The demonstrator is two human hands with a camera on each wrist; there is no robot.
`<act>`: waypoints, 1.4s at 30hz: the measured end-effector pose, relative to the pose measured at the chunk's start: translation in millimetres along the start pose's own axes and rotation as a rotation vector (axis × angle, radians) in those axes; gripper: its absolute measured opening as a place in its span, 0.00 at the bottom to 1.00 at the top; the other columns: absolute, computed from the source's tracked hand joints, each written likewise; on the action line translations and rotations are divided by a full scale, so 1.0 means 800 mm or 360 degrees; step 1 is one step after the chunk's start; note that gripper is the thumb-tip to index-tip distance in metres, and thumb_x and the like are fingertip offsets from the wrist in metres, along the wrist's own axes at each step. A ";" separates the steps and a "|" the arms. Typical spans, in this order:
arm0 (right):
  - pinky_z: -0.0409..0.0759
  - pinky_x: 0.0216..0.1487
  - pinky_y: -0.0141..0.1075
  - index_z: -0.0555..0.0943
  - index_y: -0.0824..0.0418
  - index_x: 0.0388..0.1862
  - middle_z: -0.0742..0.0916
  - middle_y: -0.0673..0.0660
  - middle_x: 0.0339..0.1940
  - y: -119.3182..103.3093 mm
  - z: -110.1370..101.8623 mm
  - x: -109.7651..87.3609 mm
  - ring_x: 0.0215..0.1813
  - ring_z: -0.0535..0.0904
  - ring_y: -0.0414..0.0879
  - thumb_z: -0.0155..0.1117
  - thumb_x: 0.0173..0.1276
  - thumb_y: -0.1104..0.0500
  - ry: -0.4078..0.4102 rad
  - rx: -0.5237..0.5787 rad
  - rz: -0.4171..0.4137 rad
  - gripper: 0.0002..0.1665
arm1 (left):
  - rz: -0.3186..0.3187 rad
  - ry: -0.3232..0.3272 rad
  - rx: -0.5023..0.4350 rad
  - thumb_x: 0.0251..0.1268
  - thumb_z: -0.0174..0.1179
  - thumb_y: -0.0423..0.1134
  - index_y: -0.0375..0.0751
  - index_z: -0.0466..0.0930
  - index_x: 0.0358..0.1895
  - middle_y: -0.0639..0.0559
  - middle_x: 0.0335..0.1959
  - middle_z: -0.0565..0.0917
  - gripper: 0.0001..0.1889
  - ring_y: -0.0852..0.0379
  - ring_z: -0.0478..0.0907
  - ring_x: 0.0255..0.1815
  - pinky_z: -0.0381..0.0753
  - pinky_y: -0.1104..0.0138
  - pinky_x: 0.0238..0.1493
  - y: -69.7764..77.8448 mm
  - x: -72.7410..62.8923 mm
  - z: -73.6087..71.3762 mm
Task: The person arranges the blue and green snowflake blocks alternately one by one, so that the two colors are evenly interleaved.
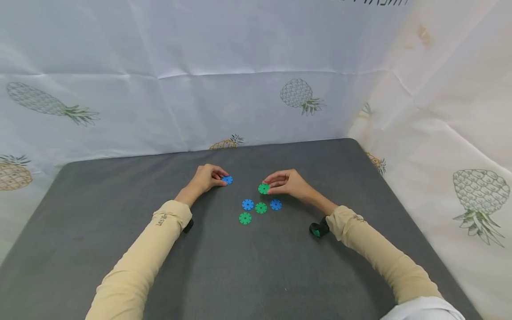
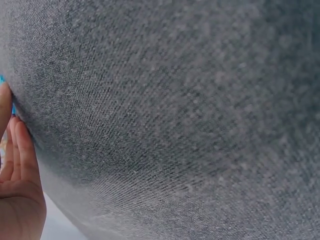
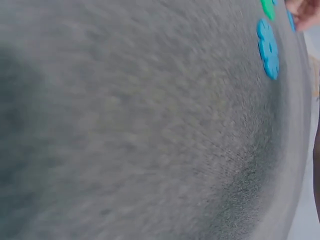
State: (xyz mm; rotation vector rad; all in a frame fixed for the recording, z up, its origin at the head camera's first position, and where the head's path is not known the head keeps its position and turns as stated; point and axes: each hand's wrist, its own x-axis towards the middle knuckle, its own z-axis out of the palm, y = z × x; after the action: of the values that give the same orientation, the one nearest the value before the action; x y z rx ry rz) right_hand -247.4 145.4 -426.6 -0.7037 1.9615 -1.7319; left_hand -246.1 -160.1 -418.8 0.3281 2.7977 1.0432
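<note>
My left hand pinches a blue notched plastic disc at its left edge, between thumb and fingers. A sliver of that blue disc shows past the fingertips in the left wrist view. To the right, my right hand holds a green notched disc by its right side, close over the table. In front of the hands lie a blue disc, a green disc, another blue disc and a nearer green disc, all flat and apart.
The dark grey cloth-covered table reaches back to a white pineapple-print curtain, which also hangs along the right side. A black wrist device with a green patch sits under the right cuff.
</note>
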 end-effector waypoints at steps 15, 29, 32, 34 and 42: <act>0.81 0.47 0.40 0.79 0.76 0.50 0.87 0.63 0.45 0.010 -0.005 0.027 0.45 0.85 0.46 0.70 0.56 0.73 0.0022 0.0074 0.0136 0.21 | -0.0035 0.0029 -0.0080 0.55 0.71 0.34 0.34 0.85 0.46 0.46 0.34 0.85 0.15 0.51 0.80 0.37 0.76 0.59 0.44 -0.007 0.002 0.003; 0.81 0.46 0.39 0.79 0.76 0.50 0.88 0.57 0.41 0.017 0.002 0.055 0.44 0.84 0.45 0.68 0.57 0.76 0.0110 0.0156 0.0129 0.19 | -0.0110 0.0047 -0.0108 0.54 0.72 0.35 0.35 0.86 0.46 0.47 0.32 0.85 0.15 0.52 0.79 0.36 0.76 0.60 0.44 -0.007 0.002 0.002; 0.82 0.45 0.38 0.79 0.76 0.49 0.88 0.56 0.40 0.019 0.002 0.058 0.43 0.84 0.45 0.67 0.57 0.76 0.0127 0.0173 0.0111 0.19 | -0.0103 0.0052 -0.0112 0.54 0.71 0.35 0.35 0.86 0.46 0.46 0.33 0.85 0.15 0.52 0.80 0.36 0.76 0.59 0.45 -0.006 0.002 0.002; 0.82 0.45 0.38 0.79 0.76 0.49 0.88 0.56 0.40 0.021 0.002 0.059 0.43 0.84 0.44 0.67 0.57 0.77 0.0137 0.0188 0.0099 0.19 | -0.0097 0.0058 -0.0105 0.54 0.71 0.35 0.35 0.86 0.46 0.46 0.33 0.86 0.15 0.51 0.80 0.36 0.76 0.59 0.45 -0.006 0.003 0.002; 0.82 0.44 0.39 0.78 0.79 0.49 0.87 0.59 0.41 0.022 0.011 0.062 0.41 0.85 0.43 0.66 0.58 0.77 0.0272 0.0256 0.0083 0.19 | -0.0114 0.0054 -0.0088 0.54 0.71 0.36 0.35 0.86 0.46 0.46 0.34 0.86 0.16 0.52 0.80 0.37 0.76 0.59 0.45 -0.006 0.002 0.002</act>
State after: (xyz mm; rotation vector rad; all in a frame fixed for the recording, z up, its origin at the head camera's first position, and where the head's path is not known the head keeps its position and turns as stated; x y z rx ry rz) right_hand -282.2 108.6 -444.5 -0.4583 1.9027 -1.9471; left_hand -247.8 -162.1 -423.4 0.2038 2.7818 1.1177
